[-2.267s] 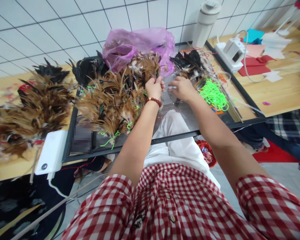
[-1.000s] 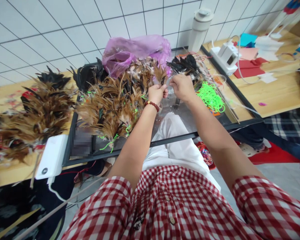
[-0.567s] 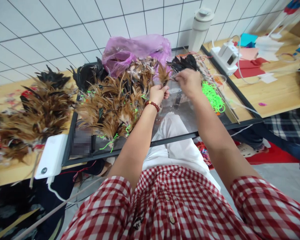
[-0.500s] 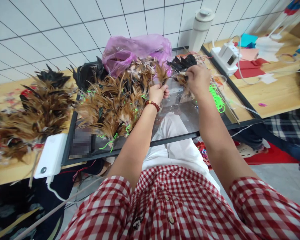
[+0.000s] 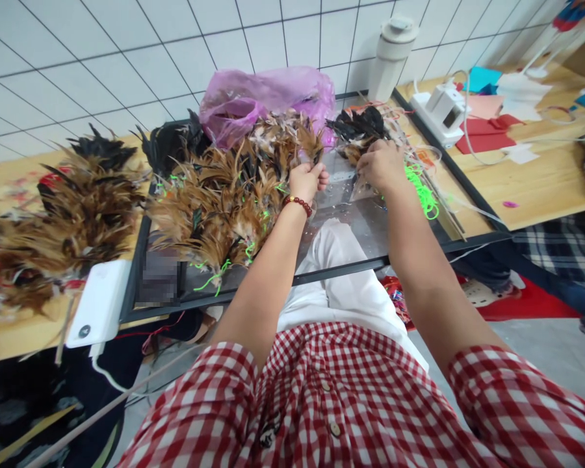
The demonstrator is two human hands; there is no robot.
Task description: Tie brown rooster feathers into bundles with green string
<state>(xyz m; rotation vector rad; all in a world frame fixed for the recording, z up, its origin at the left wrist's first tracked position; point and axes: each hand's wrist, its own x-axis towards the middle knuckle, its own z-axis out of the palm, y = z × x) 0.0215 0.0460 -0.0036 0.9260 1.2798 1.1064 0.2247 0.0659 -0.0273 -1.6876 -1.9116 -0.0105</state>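
Note:
Brown feathers stand up from my left hand, which is closed around their lower ends. A bead bracelet circles that wrist. My right hand is down at a small pile of black feathers and brown feathers, its fingers bent together; what lies between the fingertips is hidden. Left of my left hand spreads a large heap of brown feather bunches, some tied with green string. Bright green string lies right of my right wrist.
A dark-framed tray holds the feathers. Behind are a purple plastic bag and a white bottle. More feather bunches and a white power bank lie left. A power strip and red cloth are right.
My right hand has moved slightly down and toward me, its fingers lower at the edge of the feather pile. My left hand keeps its place with the brown feathers.

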